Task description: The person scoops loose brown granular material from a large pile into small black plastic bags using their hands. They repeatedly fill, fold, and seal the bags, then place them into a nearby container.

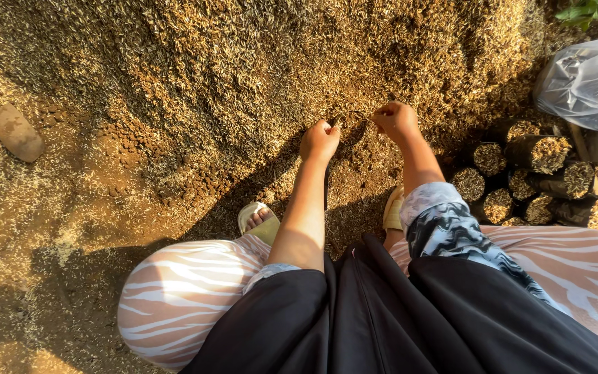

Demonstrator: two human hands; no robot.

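From the head view I look straight down at both hands, which reach into a large heap of rice husk (243, 76) covering the ground ahead. My left hand (320, 140) is curled closed, knuckles up, with the fingertips pressed into the husk at the foot of the heap; it appears to pinch a small amount of the loose material, though I cannot tell how much. My right hand (396, 119) is also curled closed, set slightly higher on the slope and just beside the left, with its fingertips in contact with the husk surface. The two hands are near each other but apart. The husk under the hands is golden-brown, mixed with darker flecks, and it thins out toward the left into bare brown soil (50, 228). Below the hands, two feet in pale sandals are visible: the left sandal (261, 220) next to the left forearm, the right sandal (393, 208) partly hidden behind the right forearm. Knees in striped pink-and-white fabric (174, 291) frame the lower part of the view, with a black garment (382, 312) between them. To the right, well apart from the hands, lies a stack of dark cylindrical bags (534, 180), each filled to the mouth with husk. Above that stack rests a crumpled clear plastic bag (586, 83). At the far left, a flat tool blade (15, 131) lies on the soil.
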